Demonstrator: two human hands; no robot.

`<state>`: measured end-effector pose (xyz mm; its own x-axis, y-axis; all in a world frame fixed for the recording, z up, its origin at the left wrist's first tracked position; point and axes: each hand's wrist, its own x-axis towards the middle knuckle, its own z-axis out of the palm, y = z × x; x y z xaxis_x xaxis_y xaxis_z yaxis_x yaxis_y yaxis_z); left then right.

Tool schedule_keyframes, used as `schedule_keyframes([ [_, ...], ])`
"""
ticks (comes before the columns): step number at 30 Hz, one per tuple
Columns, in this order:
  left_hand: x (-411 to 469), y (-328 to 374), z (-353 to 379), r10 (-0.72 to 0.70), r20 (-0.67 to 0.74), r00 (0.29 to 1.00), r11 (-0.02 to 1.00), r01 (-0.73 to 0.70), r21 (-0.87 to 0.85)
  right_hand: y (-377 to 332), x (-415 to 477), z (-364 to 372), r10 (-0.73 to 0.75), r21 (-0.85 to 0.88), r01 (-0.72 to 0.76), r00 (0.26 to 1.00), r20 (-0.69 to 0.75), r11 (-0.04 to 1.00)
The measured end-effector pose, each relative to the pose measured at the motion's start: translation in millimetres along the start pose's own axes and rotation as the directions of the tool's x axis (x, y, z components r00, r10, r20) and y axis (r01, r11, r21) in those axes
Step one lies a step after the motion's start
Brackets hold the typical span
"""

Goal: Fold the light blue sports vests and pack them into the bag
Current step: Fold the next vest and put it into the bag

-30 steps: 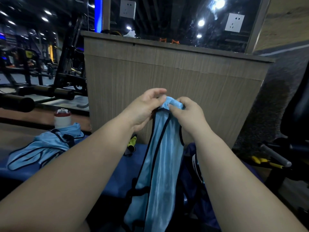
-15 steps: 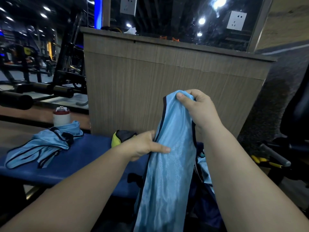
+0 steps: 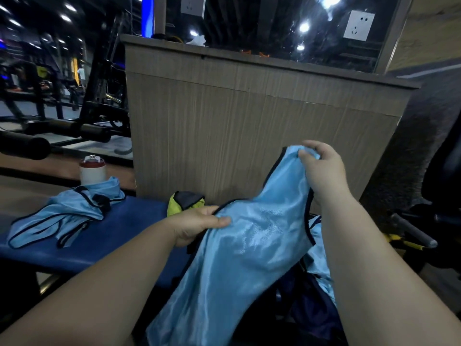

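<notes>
Field notes. A light blue vest (image 3: 249,245) with dark piping is being held up in the air, in front of the wood-grain partition (image 3: 249,126) and above the dark bag (image 3: 306,305) at near centre. Its long axis is being kept on a diagonal. The upper end is being pointed up and toward the far right. The lower end is being left hanging toward the near left, and is being cut off by the bottom of the view.

The upper end is being gripped by the right hand (image 3: 321,171). Its fingers (image 3: 311,146) are being curled over the bunched cloth, with the thumb pressed in from below. Lower down, the piped left edge is being pinched by the left hand (image 3: 197,226), thumb on top of the cloth, the other fingers hidden beneath it. The cloth between the two hands is being drawn fairly smooth.

A fold of further light blue cloth (image 3: 320,260) is being shown at the bag, just right of the held vest. Whether it lies inside cannot be told.

A second vest (image 3: 62,216) is being left crumpled at the left end of the blue padded desk (image 3: 119,236), long axis running left to right. A white cup with a red band (image 3: 91,171) is being shown upright just beyond it. A yellow-green pouch (image 3: 184,202) is being shown at the partition's foot, just beyond the left hand.
</notes>
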<state>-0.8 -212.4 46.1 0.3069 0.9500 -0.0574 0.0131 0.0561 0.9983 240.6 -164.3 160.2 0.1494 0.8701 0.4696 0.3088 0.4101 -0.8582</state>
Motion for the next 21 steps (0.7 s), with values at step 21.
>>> schedule_keyframes([
  [21,23.5,6.7,16.5,0.195,-0.077,0.978,0.979,-0.199,-0.042,-1.7,-31.1,29.5,0.058,-0.124,0.028,0.772,0.632,0.992],
])
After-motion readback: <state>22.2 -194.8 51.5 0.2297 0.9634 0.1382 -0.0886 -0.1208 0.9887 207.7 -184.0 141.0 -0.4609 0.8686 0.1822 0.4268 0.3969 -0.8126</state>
